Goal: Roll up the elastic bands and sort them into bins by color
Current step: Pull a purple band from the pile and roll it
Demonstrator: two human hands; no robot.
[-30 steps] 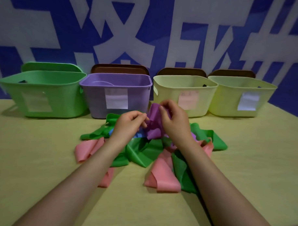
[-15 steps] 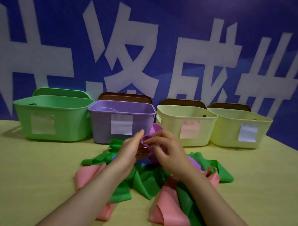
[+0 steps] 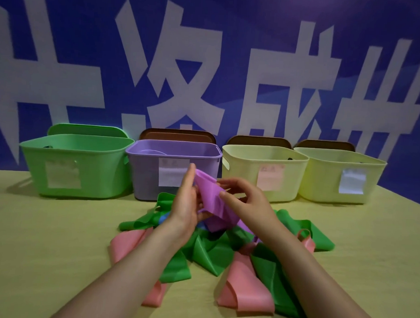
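A purple elastic band (image 3: 211, 201) is lifted above the pile, held between both hands in front of the purple bin (image 3: 146, 178). My left hand (image 3: 187, 203) grips its left edge, fingers pointing up. My right hand (image 3: 246, 201) pinches its right side with thumb and fingers. The band's lower end trails down into the heap of green bands (image 3: 208, 254) and pink bands (image 3: 244, 295) on the table. A bit of a blue band (image 3: 164, 218) shows under the pile.
Along the back stand a green bin (image 3: 94, 171), the purple bin, and two pale yellow bins (image 3: 245, 169) (image 3: 322, 179), each with a paper label. Lids lean behind them against a blue banner. The yellow-green table (image 3: 46, 248) spreads around the pile.
Both hands have raised the purple band higher and spread it wider. The camera has tilted upward, showing more of the banner.
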